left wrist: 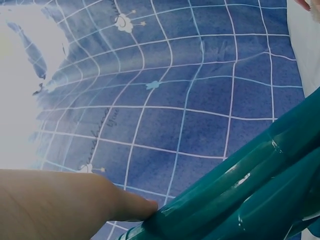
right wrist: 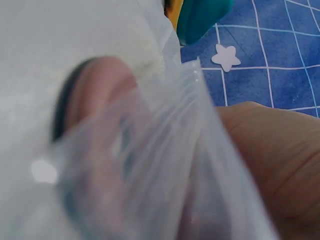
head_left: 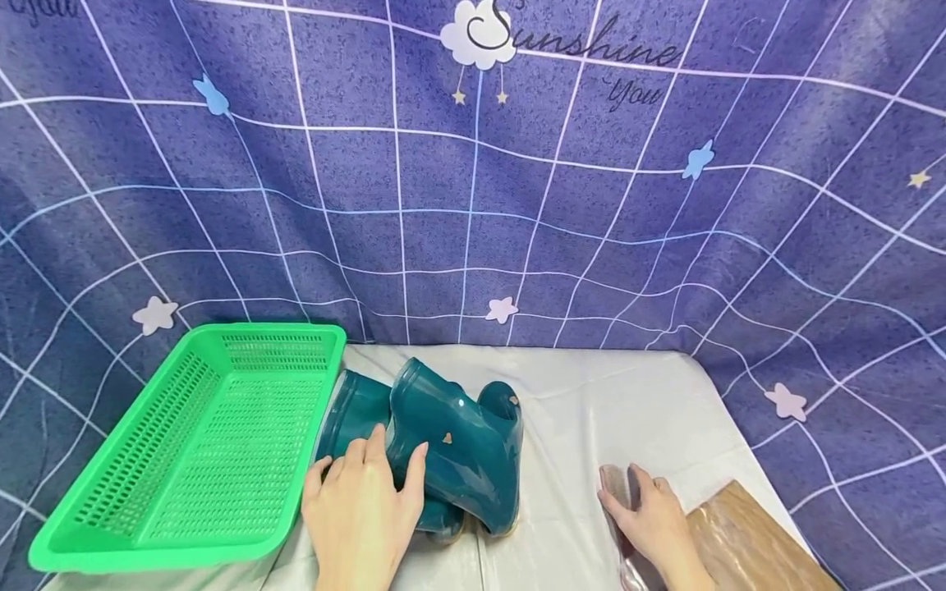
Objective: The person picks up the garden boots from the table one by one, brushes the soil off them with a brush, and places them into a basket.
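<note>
A pair of glossy teal rubber boots [head_left: 458, 451] lies on its side in the middle of the head view, one boot overlapping the other. My left hand [head_left: 362, 501] rests on their shafts, fingers spread and thumb extended. In the left wrist view, a straight digit [left wrist: 132, 205] touches the edge of a boot [left wrist: 240, 185]. Over on the right, my right hand [head_left: 654, 525] grips a flat, rounded pinkish thing [head_left: 615, 484] between thumb and fingers. The right wrist view shows it as a dark-edged, sole-like shape [right wrist: 102, 82], partly covered by clear plastic [right wrist: 175, 150].
A green perforated plastic basket [head_left: 318, 394] stands left of the boots. At the front right lies a brown item in shiny clear wrap [head_left: 746, 542], beside my right wrist. The white-covered table [head_left: 569, 386] ends at a purple-blue grid curtain [head_left: 443, 238].
</note>
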{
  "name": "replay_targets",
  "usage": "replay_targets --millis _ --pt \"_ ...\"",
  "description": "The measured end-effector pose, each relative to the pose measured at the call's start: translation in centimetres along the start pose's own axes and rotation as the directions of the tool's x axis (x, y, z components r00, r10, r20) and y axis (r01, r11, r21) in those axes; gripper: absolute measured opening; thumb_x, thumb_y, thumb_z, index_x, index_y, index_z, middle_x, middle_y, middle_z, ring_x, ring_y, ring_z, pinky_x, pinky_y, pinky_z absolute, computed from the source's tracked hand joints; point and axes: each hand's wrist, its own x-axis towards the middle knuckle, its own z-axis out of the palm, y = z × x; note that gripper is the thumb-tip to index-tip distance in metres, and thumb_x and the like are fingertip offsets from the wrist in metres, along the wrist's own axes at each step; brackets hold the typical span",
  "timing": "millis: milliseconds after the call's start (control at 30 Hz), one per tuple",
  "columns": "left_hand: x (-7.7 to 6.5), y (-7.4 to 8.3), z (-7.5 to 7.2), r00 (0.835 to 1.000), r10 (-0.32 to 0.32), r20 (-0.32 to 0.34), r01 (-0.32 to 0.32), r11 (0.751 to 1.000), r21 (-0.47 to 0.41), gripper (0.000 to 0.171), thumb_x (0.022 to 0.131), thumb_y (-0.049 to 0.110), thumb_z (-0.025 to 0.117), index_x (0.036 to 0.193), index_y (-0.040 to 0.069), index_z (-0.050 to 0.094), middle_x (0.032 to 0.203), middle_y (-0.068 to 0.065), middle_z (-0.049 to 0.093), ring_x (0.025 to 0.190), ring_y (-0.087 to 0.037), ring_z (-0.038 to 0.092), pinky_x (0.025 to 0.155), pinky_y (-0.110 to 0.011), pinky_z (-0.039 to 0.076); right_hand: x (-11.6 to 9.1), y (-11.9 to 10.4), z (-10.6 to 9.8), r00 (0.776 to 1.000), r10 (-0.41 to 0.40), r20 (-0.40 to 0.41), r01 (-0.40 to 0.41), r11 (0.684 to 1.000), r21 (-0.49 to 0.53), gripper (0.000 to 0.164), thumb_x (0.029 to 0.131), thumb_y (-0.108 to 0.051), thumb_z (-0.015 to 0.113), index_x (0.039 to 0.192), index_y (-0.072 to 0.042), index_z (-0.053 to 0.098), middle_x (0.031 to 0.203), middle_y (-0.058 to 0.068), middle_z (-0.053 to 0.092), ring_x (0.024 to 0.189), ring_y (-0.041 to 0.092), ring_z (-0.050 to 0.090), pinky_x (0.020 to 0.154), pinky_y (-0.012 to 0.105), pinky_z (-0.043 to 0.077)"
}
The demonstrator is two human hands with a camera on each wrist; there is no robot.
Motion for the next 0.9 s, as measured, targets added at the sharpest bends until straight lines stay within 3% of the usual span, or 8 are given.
replay_targets --millis 167,300,400,533,767,900 --pt "0.04 -0.06 -0.06 0.999 -0.017 0.029 0.016 1.000 0.002 0.058 0.091 0.049 0.080 0.120 -0.001 0.078 0.101 -0.019 0.079 0.085 -0.038 0.074 0.098 -0.058 0.049 0.04 0.33 0.20 1.000 -0.022 -0.009 0.022 1.000 -0.004 0.091 0.094 -0.055 0.075 0.147 0.015 0.050 0.118 0.035 0.063 0.098 0.034 0.064 0.090 0.062 0.059" --pt "0.06 -0.21 0.01 0.999 -0.015 0.041 0.014 1.000 0.005 0.059 0.091 0.049 0.080 0.121 -0.001 0.078 0.102 -0.019 0.079 0.087 -0.038 0.075 0.100 -0.058 0.049 -0.12 0.45 0.46 1.000 -0.010 -0.015 0.010 1.000 -0.005 0.090 0.093 -0.057 0.076 0.141 0.015 0.053 0.118 0.034 0.063 0.103 0.040 0.066 0.093 0.064 0.057" --pt "0.00 -0.34 0.09 0.999 -0.001 0.032 0.001 1.000 0.011 0.059 0.090 0.049 0.080 0.120 -0.001 0.078 0.101 -0.019 0.079 0.086 -0.038 0.075 0.100 -0.058 0.049 -0.30 0.41 0.53 1.000 0.016 -0.018 -0.016 1.000 0.011 0.080 0.091 -0.058 0.077 0.127 0.011 0.059 0.112 0.030 0.064 0.100 0.039 0.066 0.089 0.061 0.057" --pt "-0.05 -0.50 0.18 1.000 0.019 0.011 -0.020 1.000 0.022 0.058 0.090 0.049 0.080 0.119 -0.001 0.078 0.100 -0.018 0.079 0.085 -0.037 0.075 0.099 -0.058 0.050 -0.50 0.22 0.46 0.999 0.050 0.001 -0.050 0.998 0.033 0.062 0.090 -0.059 0.079 0.104 -0.002 0.061 0.098 0.016 0.060 0.089 0.027 0.059 0.079 0.050 0.055" --pt "0.11 -0.77 0.19 0.998 0.050 -0.042 -0.049 0.998 0.032 0.056 0.087 0.048 0.083 0.114 -0.001 0.079 0.095 -0.017 0.079 0.081 -0.036 0.074 0.094 -0.055 0.052 -0.53 -0.09 0.15 0.999 0.010 0.052 -0.010 1.000 0.007 0.049 0.087 -0.055 0.083 0.085 -0.011 0.061 0.092 0.008 0.057 0.084 0.020 0.053 0.080 0.046 0.056" --pt "0.23 -0.37 0.09 0.999 0.040 -0.019 -0.039 0.999 0.030 0.054 0.087 0.047 0.084 0.115 0.001 0.079 0.095 -0.015 0.079 0.078 -0.033 0.075 0.090 -0.049 0.053 -0.55 -0.27 -0.16 0.997 0.055 0.053 -0.056 0.998 0.009 0.043 0.083 -0.048 0.085 0.077 -0.013 0.062 0.081 0.003 0.061 0.078 0.019 0.056 0.074 0.041 0.052"
